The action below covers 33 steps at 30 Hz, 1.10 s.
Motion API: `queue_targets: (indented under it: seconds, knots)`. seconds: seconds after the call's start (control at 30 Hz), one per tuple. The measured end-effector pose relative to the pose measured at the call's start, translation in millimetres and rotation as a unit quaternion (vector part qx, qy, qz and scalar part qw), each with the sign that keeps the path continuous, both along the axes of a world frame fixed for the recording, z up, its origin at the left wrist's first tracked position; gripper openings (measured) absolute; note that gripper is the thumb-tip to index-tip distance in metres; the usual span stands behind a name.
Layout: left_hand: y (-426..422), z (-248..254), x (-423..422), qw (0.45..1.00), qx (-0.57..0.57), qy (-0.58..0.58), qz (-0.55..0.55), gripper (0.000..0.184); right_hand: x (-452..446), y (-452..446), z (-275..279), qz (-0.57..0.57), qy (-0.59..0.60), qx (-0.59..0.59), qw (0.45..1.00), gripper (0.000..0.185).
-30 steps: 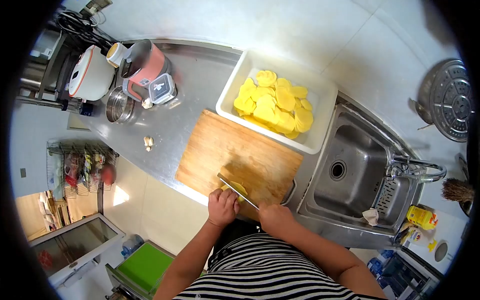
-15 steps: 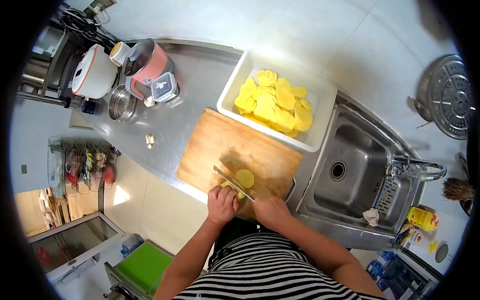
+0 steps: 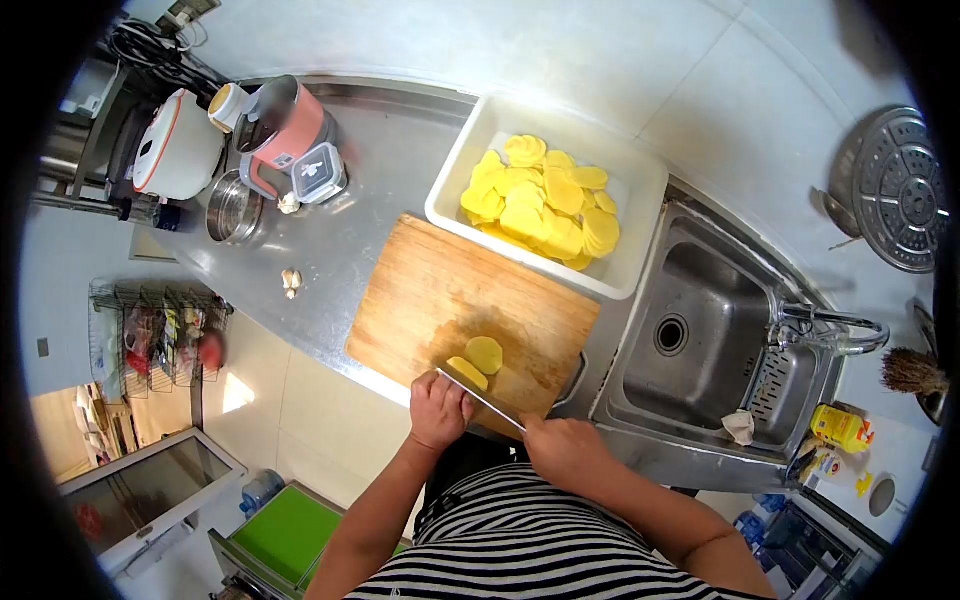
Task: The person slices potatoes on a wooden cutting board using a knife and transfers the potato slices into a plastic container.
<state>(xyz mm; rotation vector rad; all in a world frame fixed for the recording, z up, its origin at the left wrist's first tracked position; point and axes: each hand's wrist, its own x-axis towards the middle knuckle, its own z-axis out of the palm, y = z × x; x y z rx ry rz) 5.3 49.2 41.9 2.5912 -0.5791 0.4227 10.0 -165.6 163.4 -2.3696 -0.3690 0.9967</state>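
Observation:
In the head view, my right hand (image 3: 565, 448) grips the handle of a kitchen knife (image 3: 480, 399), its blade slanting up and left across the near edge of a wooden cutting board (image 3: 420, 290). My left hand (image 3: 440, 410) is closed, fingers curled right beside the blade, on a potato that the fingers and blade mostly hide. Just beyond the blade lies a freshly cut yellow potato slice (image 3: 467, 373). A rounder potato slice (image 3: 485, 355) rests flat next to it on a damp patch of the board.
Behind the board stands a white tub (image 3: 445, 200) with many potato slices (image 3: 545, 215). A steel sink (image 3: 640, 375) is at right. Garlic cloves (image 3: 291, 281), a lidded box (image 3: 320, 174), a pink pot (image 3: 300, 125), a steel bowl (image 3: 235, 208) and a rice cooker (image 3: 180, 150) are at left.
A slice now lies apart on the far side of the blade, beside the round one. The knife has shifted slightly toward me and right; the left hand stays by the blade.

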Motion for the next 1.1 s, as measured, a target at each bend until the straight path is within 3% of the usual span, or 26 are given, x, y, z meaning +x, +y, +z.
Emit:
queue_targets:
  seconds: [0.2,0.4,0.5,0.8,0.9,1.1]
  knots:
    - [-1,2,0,1.0,0.003,0.002,-0.006,0.033,18,26,-22,-0.006,-0.041,0.035,0.999,0.015]
    - [-1,1,1,1.0,-0.002,0.01,-0.014,0.034,10,15,-20,-0.011,-0.014,-0.005,1.0,0.014]
    - [-1,2,0,1.0,0.0,0.013,-0.012,0.033,15,25,-38,-0.026,-0.051,0.045,0.997,0.015]
    - [-2,2,0,1.0,-0.005,0.018,-0.005,0.032,18,27,-43,-0.019,-0.019,0.036,0.999,0.014]
    - [-1,3,1,1.0,-0.004,0.021,-0.009,0.032,16,28,-49,-0.048,-0.075,0.05,0.995,0.015]
    - [-4,7,2,1.0,-0.002,0.014,-0.007,0.033,4,21,-47,-0.04,-0.04,0.008,0.998,0.015]
